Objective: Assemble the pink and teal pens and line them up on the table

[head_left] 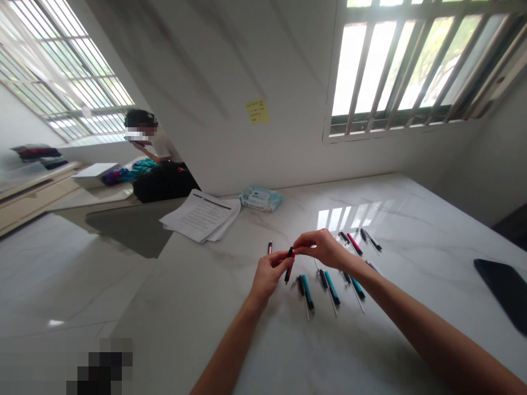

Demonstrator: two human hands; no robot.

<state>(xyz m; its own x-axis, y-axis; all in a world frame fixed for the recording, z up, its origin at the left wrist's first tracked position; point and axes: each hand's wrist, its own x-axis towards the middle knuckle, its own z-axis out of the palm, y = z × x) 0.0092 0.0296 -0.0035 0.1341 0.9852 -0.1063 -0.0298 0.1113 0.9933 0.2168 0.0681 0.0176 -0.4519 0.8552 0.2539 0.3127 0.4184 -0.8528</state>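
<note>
Nearest: the left forearm (226,351) and right forearm (424,323) reach in from the bottom of the view, over the marble tabletop (197,312).

Hands: the left hand (269,274) is closed narrowly on the barrel of a red-and-black pen (289,267); the right hand (323,248) pinches its upper end, fingertips almost meeting.

Beyond the left hand: a small red-and-black pen part (269,247) stands apart on the marble.

Right of the held pen: three teal pens (331,288) lie slanted in a row, each beside a black pen (323,278) and a thin white stick (333,304).

Past the right hand: a red-capped pen (354,243) lies among black pens (373,240).

Far right: a black tablet (506,293) sits at the table edge, partly out of view.

Ahead of the hands: a stack of printed papers (201,215) overhangs the far edge, beside a blue wet-wipes pack (261,198).

Room: marble stretches left of the left hand towards those papers.

Far left: a seated person (152,137) holds something near their face.
</note>
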